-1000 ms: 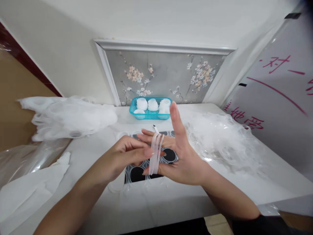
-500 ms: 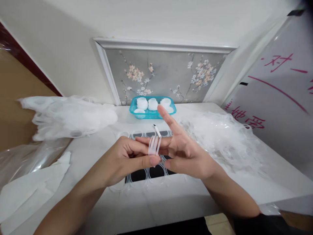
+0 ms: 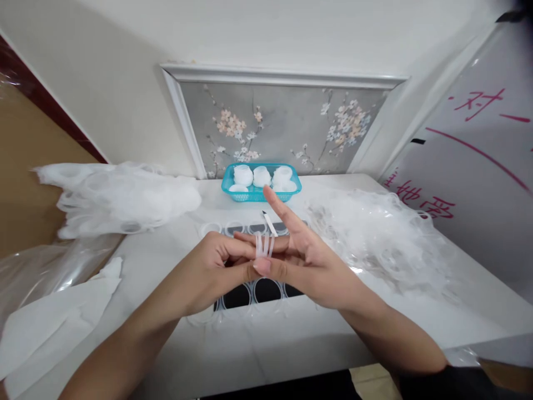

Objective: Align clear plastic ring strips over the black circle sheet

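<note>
Several thin translucent white rings (image 3: 265, 244) are bunched between my two hands over the middle of the table. My left hand (image 3: 222, 264) is closed, its thumb and fingers pinching the rings from the left. My right hand (image 3: 306, 258) is closed on them from the other side, thumb pressed near the left thumb tip, its index finger stretched up and away. Just beyond the rings shows a slim white tool with a dark tip (image 3: 270, 223); whether it is held or lying down I cannot tell. Below, a black mat (image 3: 267, 291) bears rows of clear rings, partly hidden by my hands.
A blue basket (image 3: 261, 195) with stacks of white rings stands by the wall. Piles of loose translucent rings lie left (image 3: 129, 200) and right (image 3: 378, 239). White sheets (image 3: 62, 316) and clear plastic lie at the left edge. A whiteboard (image 3: 470, 150) leans at right.
My right thumb has moved left and up onto the rings, against the left thumb. The right index finger has tipped slightly left and down. My left hand has barely moved.
</note>
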`<action>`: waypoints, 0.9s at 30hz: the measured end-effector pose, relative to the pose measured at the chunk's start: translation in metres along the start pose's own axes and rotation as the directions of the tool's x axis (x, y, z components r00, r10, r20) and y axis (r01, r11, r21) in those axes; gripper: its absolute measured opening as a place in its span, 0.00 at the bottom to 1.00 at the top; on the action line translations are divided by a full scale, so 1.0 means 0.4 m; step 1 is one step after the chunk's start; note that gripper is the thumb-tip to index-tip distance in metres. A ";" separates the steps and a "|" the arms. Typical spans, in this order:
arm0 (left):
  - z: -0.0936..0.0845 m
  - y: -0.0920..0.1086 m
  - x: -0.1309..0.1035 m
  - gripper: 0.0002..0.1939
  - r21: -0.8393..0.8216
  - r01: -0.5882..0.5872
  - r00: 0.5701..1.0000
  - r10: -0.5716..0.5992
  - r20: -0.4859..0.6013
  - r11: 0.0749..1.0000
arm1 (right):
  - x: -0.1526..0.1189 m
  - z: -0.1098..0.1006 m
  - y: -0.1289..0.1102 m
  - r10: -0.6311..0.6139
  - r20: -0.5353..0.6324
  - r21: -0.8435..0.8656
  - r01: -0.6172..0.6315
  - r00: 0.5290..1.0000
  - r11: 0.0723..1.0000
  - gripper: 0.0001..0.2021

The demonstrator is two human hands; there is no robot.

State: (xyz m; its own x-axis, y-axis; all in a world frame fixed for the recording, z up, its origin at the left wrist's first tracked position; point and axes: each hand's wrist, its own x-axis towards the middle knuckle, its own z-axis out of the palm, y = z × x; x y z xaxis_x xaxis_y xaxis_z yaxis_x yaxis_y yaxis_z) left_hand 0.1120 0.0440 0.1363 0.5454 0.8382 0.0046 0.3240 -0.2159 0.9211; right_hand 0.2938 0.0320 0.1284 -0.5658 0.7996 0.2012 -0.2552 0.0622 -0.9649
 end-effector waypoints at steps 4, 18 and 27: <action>0.004 -0.003 -0.001 0.15 0.032 0.036 0.999 -0.036 0.026 0.999 | 0.002 -0.001 0.006 -0.037 -0.075 -0.029 0.035 0.996 0.999 0.43; 0.005 0.002 -0.007 0.24 0.062 0.132 0.975 -0.141 0.171 0.989 | 0.018 -0.019 0.015 -0.025 -0.288 -0.036 0.015 0.957 0.999 0.37; -0.005 -0.016 -0.007 0.23 0.164 0.122 0.961 -0.157 0.227 0.979 | 0.026 -0.033 0.006 0.004 -0.286 0.095 0.024 0.958 0.995 0.37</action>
State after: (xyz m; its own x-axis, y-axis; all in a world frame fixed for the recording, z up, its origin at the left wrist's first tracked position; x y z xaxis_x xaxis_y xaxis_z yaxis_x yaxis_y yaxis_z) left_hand 0.1068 0.0441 0.1313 0.6483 0.7262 -0.2289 0.5101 -0.1911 0.8386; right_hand 0.2978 0.0482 0.1258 -0.3189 0.9373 0.1408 -0.3425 0.0245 -0.9392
